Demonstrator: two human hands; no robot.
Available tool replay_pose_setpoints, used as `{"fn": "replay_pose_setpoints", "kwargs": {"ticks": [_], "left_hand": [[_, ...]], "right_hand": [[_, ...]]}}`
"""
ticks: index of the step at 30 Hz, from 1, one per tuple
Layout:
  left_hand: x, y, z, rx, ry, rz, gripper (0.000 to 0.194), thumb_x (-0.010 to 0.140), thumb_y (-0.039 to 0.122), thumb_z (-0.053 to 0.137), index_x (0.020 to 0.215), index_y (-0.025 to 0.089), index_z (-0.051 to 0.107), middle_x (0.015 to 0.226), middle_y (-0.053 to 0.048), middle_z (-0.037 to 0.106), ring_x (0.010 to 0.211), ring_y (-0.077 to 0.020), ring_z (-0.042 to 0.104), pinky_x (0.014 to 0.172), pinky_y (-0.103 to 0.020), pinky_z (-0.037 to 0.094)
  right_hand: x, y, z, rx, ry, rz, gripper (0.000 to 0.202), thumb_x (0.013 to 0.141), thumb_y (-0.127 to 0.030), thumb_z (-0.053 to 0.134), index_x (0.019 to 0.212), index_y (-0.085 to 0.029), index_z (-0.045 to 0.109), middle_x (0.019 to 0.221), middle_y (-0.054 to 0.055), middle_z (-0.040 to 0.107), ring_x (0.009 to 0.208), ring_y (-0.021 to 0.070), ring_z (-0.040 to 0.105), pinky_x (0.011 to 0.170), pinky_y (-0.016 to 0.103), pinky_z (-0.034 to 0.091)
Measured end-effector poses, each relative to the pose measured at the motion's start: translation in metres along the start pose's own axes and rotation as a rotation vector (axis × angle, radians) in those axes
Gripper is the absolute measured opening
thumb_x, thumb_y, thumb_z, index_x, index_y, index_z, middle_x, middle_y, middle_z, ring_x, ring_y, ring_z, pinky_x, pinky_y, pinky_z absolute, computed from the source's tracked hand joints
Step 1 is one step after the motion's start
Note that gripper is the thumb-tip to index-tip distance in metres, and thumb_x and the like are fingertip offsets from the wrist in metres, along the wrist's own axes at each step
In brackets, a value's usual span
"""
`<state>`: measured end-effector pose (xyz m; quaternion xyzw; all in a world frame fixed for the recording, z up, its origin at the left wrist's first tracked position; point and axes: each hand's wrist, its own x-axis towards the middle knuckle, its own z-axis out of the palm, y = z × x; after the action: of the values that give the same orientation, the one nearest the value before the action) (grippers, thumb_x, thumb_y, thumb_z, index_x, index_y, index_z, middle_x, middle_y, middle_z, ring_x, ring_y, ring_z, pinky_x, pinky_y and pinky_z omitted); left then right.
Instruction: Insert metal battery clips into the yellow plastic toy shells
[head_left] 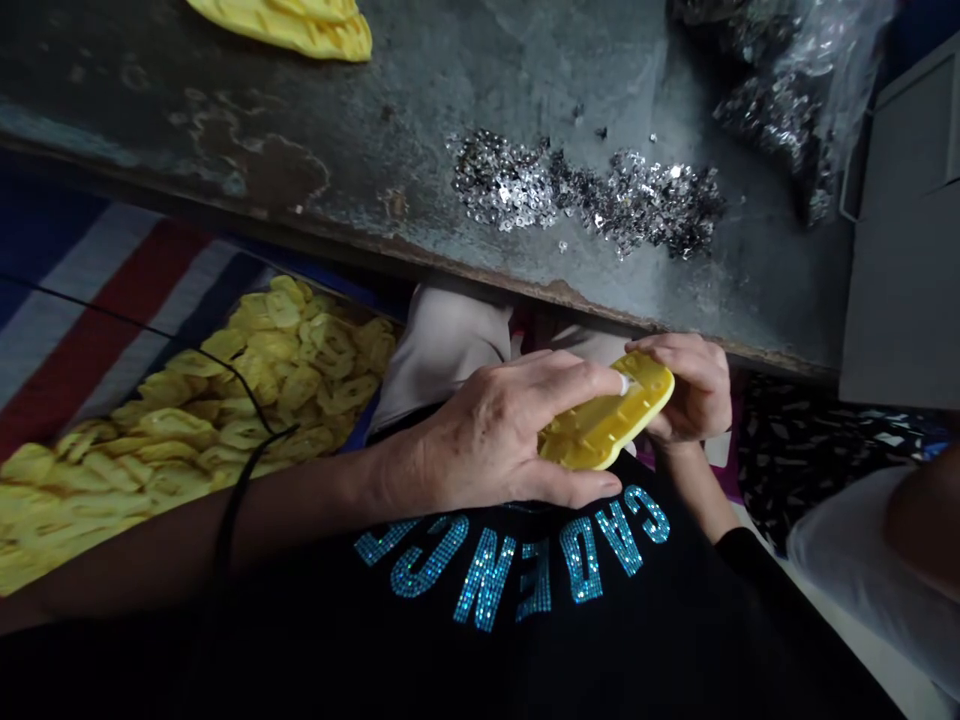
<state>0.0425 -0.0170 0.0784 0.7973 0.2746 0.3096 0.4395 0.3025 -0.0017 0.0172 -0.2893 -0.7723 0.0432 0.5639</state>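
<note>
Yellow piece [581, 430] is just in front of the table [405, 130], gripped by the right hand [697, 385]; the left hand [487, 430], half open, has one finger [592, 380] inside. Best to hold it snug and press softly

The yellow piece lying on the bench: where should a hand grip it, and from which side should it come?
Probably pinch the yellow piece at its rounded right end, coming from the right: that end narrows and faces open bench, with the metal bits well off. Its far edge is out of view.
</note>
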Motion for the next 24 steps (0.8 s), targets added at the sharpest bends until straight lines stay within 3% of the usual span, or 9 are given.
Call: {"fn": "replay_pose_setpoints", "kwargs": {"ticks": [5,8,10,13,15,18,20,22,24], "left_hand": [[-0.003,-0.010,-0.010,-0.230,-0.042,-0.192,0.082,0.089,0.060,0.097,0.157,0.031,0.061,0.144,-0.009,0.080,0.128,-0.0304,0.079,0.096,-0.036,0.068],[-0.010,-0.026,-0.019,-0.395,-0.025,-0.227,0.115,0.081,0.066,0.101,0.178,0.044,0.043,0.183,-0.014,0.053,0.141,-0.0396,0.075,0.087,-0.039,0.072],[-0.016,-0.038,-0.024,-0.313,-0.013,-0.131,0.121,0.077,0.061,0.105,0.179,0.051,0.042,0.195,-0.010,0.033,0.153,-0.0454,0.067,0.096,-0.049,0.074],[-0.023,-0.054,-0.028,-0.121,0.028,0.072,0.115,0.083,0.039,0.103,0.178,0.058,0.042,0.194,-0.004,0.036,0.171,-0.0449,0.051,0.123,-0.066,0.062],[-0.028,-0.060,-0.030,-0.105,0.059,0.124,0.116,0.087,0.029,0.099,0.180,0.060,0.037,0.190,-0.003,0.044,0.169,-0.0418,0.055,0.126,-0.065,0.062],[-0.036,-0.060,-0.032,-0.189,0.117,0.062,0.123,0.080,0.036,0.102,0.181,0.060,0.036,0.184,-0.004,0.053,0.149,-0.0395,0.071,0.097,-0.048,0.075],[-0.039,-0.057,-0.034,-0.249,0.239,-0.025,0.121,0.076,0.045,0.103,0.179,0.056,0.041,0.181,-0.005,0.056,0.140,-0.0377,0.075,0.087,-0.042,0.074],[-0.040,-0.056,-0.036,-0.333,0.343,-0.136,0.114,0.080,0.049,0.098,0.178,0.054,0.040,0.179,-0.002,0.058,0.140,-0.0354,0.074,0.097,-0.042,0.073],[-0.041,-0.062,-0.037,-0.444,0.379,-0.241,0.106,0.091,0.054,0.087,0.180,0.053,0.029,0.176,0.002,0.062,0.142,-0.0329,0.074,0.105,-0.043,0.072]], "right_hand": [[-0.008,0.001,0.007,0.019,0.024,0.132,0.041,0.107,-0.045,0.079,0.145,-0.030,0.074,0.113,0.004,0.083,0.097,0.0237,0.083,0.084,0.040,0.069],[-0.014,-0.004,0.024,0.211,0.122,0.587,0.035,0.099,-0.053,0.086,0.124,-0.031,0.075,0.107,0.002,0.082,0.089,0.0216,0.081,0.077,0.036,0.068],[-0.017,-0.010,0.038,0.448,0.114,0.921,0.036,0.094,-0.056,0.089,0.113,-0.030,0.073,0.099,-0.001,0.081,0.076,0.0179,0.078,0.069,0.032,0.066],[-0.017,-0.021,0.059,0.823,-0.133,1.240,0.037,0.091,-0.057,0.093,0.102,-0.027,0.074,0.088,-0.003,0.079,0.061,0.0126,0.069,0.062,0.028,0.063],[-0.014,-0.028,0.069,1.001,-0.295,1.332,0.040,0.088,-0.060,0.095,0.100,-0.026,0.076,0.086,-0.002,0.081,0.060,0.0116,0.068,0.060,0.026,0.062],[-0.002,-0.029,0.070,1.136,-0.450,1.345,0.048,0.085,-0.067,0.095,0.101,-0.025,0.079,0.083,-0.001,0.082,0.062,0.0117,0.071,0.059,0.024,0.061],[0.014,-0.019,0.061,1.090,-0.602,1.227,0.048,0.089,-0.067,0.093,0.108,-0.024,0.082,0.087,-0.001,0.085,0.068,0.0134,0.076,0.062,0.025,0.063],[0.034,0.004,0.050,0.798,-0.661,1.003,0.038,0.097,-0.056,0.090,0.118,-0.025,0.084,0.100,0.001,0.087,0.084,0.0161,0.080,0.072,0.029,0.066],[0.052,0.037,0.041,0.222,-0.489,0.718,0.018,0.105,-0.042,0.082,0.114,-0.027,0.086,0.110,0.003,0.086,0.100,0.0185,0.077,0.089,0.034,0.065]]}}
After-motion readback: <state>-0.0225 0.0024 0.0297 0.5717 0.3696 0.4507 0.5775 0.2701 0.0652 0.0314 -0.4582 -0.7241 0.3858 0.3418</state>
